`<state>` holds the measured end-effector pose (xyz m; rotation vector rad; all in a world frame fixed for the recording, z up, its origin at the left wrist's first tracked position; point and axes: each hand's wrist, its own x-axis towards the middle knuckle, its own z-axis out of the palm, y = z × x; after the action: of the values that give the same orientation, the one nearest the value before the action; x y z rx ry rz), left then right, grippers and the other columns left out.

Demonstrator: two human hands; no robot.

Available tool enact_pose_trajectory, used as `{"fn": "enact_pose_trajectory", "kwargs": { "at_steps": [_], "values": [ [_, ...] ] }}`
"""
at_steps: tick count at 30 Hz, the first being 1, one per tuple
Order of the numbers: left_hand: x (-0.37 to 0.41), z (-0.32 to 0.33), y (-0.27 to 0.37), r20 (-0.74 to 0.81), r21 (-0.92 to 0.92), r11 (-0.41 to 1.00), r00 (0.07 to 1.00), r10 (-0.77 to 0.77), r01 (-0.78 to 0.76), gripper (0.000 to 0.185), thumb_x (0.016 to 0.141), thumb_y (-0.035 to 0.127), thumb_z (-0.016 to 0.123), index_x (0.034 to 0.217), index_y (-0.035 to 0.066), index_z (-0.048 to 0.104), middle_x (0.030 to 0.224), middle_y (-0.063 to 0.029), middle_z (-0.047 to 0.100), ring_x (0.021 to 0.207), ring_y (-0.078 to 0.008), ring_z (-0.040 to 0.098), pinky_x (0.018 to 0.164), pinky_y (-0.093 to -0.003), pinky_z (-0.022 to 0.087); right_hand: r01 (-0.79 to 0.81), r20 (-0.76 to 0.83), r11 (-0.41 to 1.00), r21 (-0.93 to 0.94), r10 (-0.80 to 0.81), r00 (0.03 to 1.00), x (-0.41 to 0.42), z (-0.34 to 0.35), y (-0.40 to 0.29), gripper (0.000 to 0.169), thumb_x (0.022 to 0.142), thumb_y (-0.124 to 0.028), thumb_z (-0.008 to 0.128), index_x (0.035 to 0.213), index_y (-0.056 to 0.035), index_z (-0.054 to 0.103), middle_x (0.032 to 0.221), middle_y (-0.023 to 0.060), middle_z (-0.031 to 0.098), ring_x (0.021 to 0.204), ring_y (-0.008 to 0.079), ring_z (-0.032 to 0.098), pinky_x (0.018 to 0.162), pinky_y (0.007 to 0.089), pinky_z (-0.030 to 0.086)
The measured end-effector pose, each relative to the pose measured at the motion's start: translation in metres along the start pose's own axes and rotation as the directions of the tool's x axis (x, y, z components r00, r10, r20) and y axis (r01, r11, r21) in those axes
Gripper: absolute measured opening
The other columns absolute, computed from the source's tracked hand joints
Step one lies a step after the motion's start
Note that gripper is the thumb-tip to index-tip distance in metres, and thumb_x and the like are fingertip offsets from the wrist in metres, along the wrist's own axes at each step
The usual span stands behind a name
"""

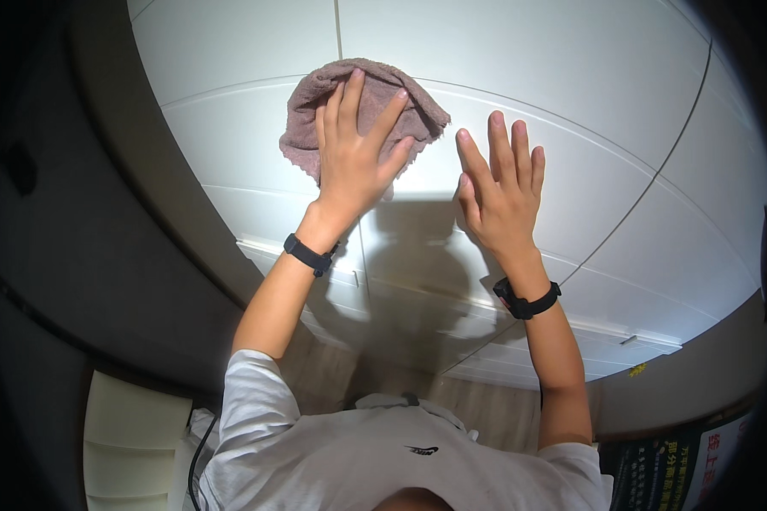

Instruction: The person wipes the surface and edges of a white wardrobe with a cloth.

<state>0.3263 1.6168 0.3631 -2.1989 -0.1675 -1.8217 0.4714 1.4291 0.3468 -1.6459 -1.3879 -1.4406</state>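
Spread fingers of my left hand (356, 150) press a mauve terry cloth (303, 124) flat against a white panelled cabinet front (268, 140). The cloth's upper edge is folded over, and its lower edge looks frayed. To the right of the cloth, my right hand (505, 182) holds nothing; its fingers are apart and its palm faces the white panel. Whether that palm touches the surface I cannot tell. Black bands circle both wrists. Shadows of my head and arms fall on the lower panels.
Thin seams divide the cabinet panels, with small handles (629, 340) lower down. A dark wall (102, 255) stands at the left. Wood-look flooring (492, 409) lies below. A cream stepped object (131, 447) is at lower left, and a dark board with writing (652, 472) at lower right.
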Motion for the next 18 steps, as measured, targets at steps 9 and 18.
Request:
{"fn": "enact_pose_trajectory", "kwargs": {
  "at_steps": [9,18],
  "values": [
    [-0.004,0.0,-0.03,0.046,-0.026,0.996,0.995,0.085,-0.084,0.066,0.084,0.042,0.081,0.147,0.029,0.063,0.168,-0.0157,0.036,0.144,-0.0432,0.041,0.113,-0.0626,0.033,-0.019,-0.041,0.998,-0.052,0.017,0.999,-0.001,0.007,-0.005,0.063,0.088,-0.017,0.061,0.15,-0.0274,0.062,0.167,0.0095,0.043,0.16,0.0305,0.029,0.131,0.0487,0.009],
    [0.001,-0.002,-0.048,0.083,-0.097,0.983,0.983,0.165,-0.157,0.071,0.077,0.043,0.086,0.144,0.032,0.065,0.162,-0.0133,0.045,0.139,-0.0361,0.049,0.113,-0.0588,0.036,-0.172,-0.098,0.984,-0.057,0.165,0.981,-0.018,0.023,-0.004,0.064,0.094,-0.02,0.056,0.158,-0.0206,0.052,0.173,0.0175,0.029,0.163,0.0399,0.012,0.128,0.0611,-0.001]
  ]
}}
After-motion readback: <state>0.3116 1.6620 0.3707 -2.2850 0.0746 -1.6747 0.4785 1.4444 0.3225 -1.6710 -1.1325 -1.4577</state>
